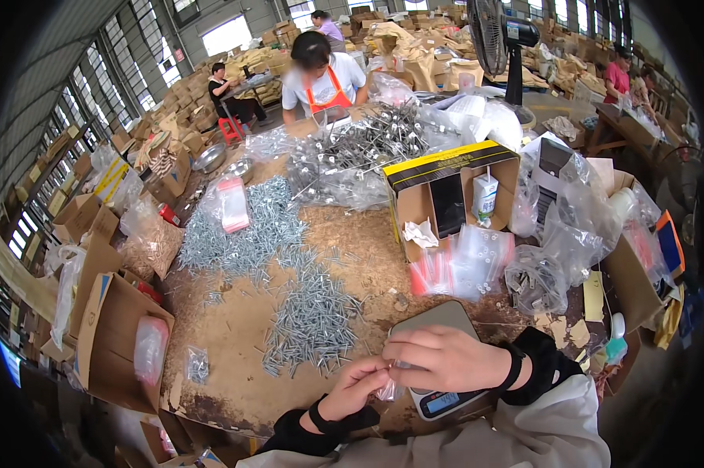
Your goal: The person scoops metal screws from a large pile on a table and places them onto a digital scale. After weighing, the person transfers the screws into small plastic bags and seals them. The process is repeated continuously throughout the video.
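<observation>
A: Left hand (357, 388) and right hand (445, 359)?

B: Both pinch a small clear bag (388, 388) over the digital scale (443, 359) at the desk's (227, 327) near edge.

A: Progress?

B: Seemingly early: a big screw pile (311, 321) lies loose; flat zip bags (461, 265) wait beyond the scale.

Screw pile (309, 320), open cardboard box (414, 204)

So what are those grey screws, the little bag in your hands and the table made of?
The screws look like bright plated steel, by their silver glint. The small bag pinched by the left hand and right hand is thin clear plastic, see-through and glossy. The table looks like worn, rough brown board, perhaps chipboard.
</observation>
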Demonstrator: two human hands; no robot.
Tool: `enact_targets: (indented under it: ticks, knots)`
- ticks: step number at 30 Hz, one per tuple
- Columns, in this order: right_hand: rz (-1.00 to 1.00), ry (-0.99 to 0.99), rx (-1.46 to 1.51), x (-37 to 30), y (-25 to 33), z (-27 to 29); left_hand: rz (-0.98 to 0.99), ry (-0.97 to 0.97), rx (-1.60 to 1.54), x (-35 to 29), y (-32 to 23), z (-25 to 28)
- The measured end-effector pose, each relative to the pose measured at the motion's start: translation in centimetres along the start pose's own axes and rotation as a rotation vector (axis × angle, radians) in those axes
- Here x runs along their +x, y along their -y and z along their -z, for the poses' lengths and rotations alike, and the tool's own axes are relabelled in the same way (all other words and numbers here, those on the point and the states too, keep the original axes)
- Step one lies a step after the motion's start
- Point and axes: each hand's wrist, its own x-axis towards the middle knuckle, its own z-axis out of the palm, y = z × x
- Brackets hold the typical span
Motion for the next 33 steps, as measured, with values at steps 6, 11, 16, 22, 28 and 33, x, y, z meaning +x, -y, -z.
enact_targets:
  ticks: [6,11,16,22,28,33]
  knots:
    - [0.024,0.065,0.051,0.3,0.3,-0.9,-0.129,-0.159,0.286,0.6,-0.3,-0.7]
    - [0.037,0.149,0.122,0.0,0.5,-1.1,-0.404,-0.198,0.870,2.1,-2.2,0.2]
    - [-0.018,0.157,0.352,0.1,1.0,-0.7,-0.214,0.053,0.430,1.0,-1.9,1.3]
    - [-0.042,0.219,0.459,-0.5,0.7,-0.1,0.044,0.366,0.048,0.0,-3.4,-1.4]
    - [-0.500,0.056,0.383,-4.6,1.2,2.4,-0.250,0.039,0.427,-1.0,-2.7,-1.6]
    - [-0.776,0.172,0.257,-10.3,-1.1,0.1,-0.257,-0.042,0.593,-1.8,-1.4,-2.3]
